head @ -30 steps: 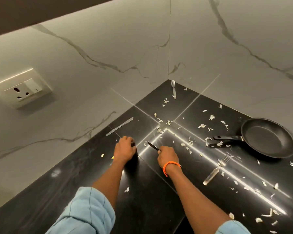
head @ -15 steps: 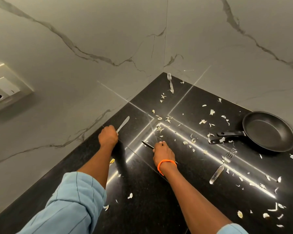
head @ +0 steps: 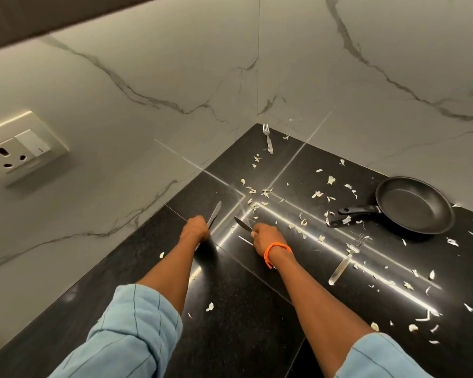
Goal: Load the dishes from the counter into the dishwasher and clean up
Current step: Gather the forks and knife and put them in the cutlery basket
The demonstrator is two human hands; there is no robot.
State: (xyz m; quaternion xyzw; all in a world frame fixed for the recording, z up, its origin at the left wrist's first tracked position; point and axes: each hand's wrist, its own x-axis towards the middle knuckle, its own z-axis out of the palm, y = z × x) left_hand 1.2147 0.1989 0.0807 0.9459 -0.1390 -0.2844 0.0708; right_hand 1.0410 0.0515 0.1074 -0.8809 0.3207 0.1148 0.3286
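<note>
Gathering cutlery off the black surface, one knife in each grip.

Left hand curled round the handle of a silver knife, blade pointing toward the wall; right hand curled round a dark-bladed knife, tip aimed at the corner. Near fork lying flat to the right among pale peelings; far fork deep in the corner; frying pan beside the right wall. Knives and forks probably light, stiff and slick, best taken by the handles, blades away. Pan likely heavier, best lifted by its long handle.
</note>
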